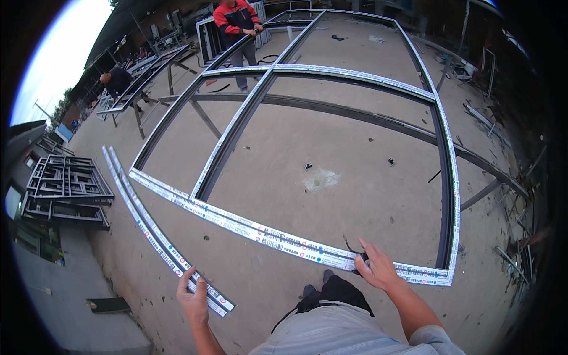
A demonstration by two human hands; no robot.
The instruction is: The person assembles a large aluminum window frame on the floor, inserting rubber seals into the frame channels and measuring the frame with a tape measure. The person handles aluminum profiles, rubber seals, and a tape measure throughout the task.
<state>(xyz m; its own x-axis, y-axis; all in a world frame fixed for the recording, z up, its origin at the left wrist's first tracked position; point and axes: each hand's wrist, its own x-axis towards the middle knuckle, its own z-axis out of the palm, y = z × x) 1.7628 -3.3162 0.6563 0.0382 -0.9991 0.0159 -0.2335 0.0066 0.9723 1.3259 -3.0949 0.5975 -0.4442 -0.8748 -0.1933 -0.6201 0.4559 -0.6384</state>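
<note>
My left hand (194, 294) is closed around the near end of a long, narrow pair of profile strips (155, 238) covered in white printed film. The strips run away to the far left, apart from the big frame. A large window frame (284, 241) of dark profiles, faced with the same film, spreads in front of me at about waist height. Over its near rail, towards the right corner, my right hand (378, 267) grips a small black piece (358, 264) against the rail. A thin dark tip rises beside the fingers; the piece's exact kind is hidden.
Trestle beams (355, 112) support the frame. A person in a red and dark jacket (232, 19) stands at its far left side, hands on it. Another person (117, 81) bends over a further frame. Stacked dark frames (68, 186) lie left; scrap profiles (512, 263) lie right.
</note>
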